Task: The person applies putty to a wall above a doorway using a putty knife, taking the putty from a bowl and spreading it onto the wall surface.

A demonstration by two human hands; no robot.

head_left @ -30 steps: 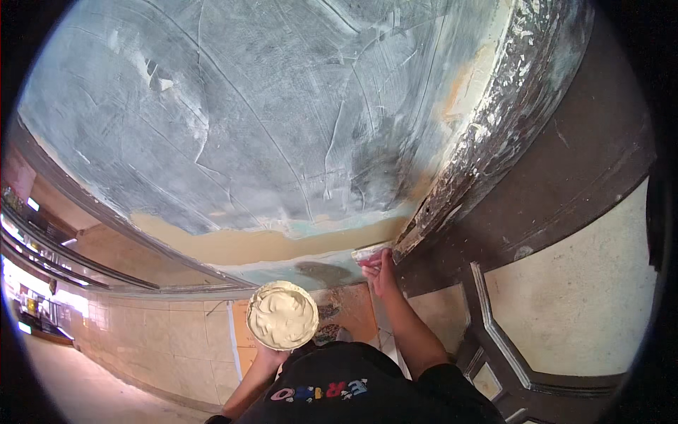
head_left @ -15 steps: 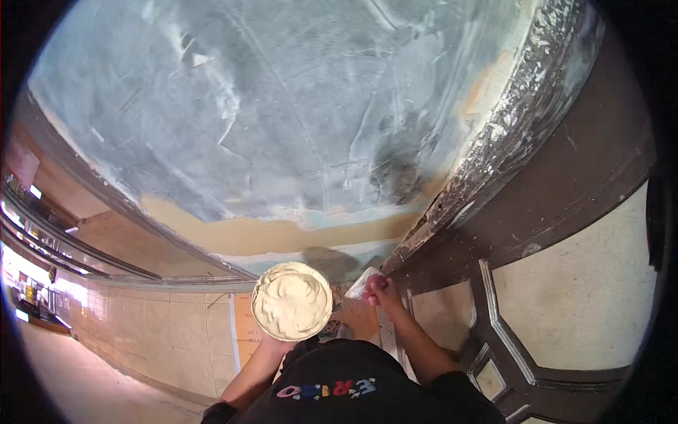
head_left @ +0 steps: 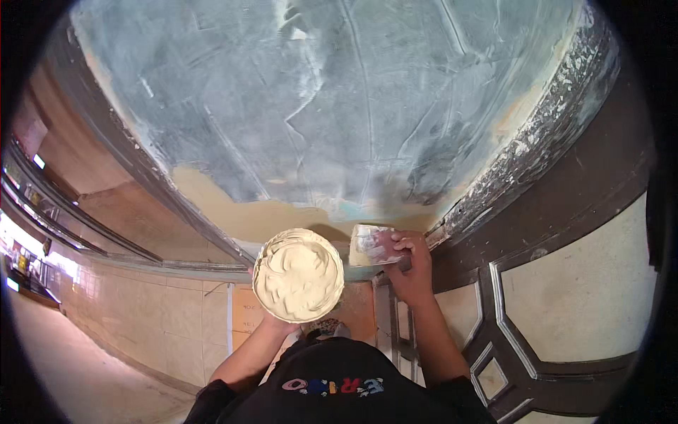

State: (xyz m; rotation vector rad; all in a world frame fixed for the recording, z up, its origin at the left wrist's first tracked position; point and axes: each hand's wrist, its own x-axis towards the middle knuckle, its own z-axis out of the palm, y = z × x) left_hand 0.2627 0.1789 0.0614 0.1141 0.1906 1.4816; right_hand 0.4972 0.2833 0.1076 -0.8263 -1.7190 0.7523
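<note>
Head view, listed left to right: my left hand [head_left: 277, 326] cups a round bowl [head_left: 299, 274] from beneath, brim-full of cream filler. Just right of it, my right hand [head_left: 413, 265] grips a scraper [head_left: 369, 245], blade beside the bowl's rim. I'd judge shallow, level scoops load it cleanest.

I see a round tub of cream putty [head_left: 298, 274], full to the rim with swirled, ridged paste, held level from beneath, mouth toward me. Just beside it on its right sits a flat putty knife [head_left: 371, 245], its broad pale blade smeared, pointing left toward the tub's edge.
</note>
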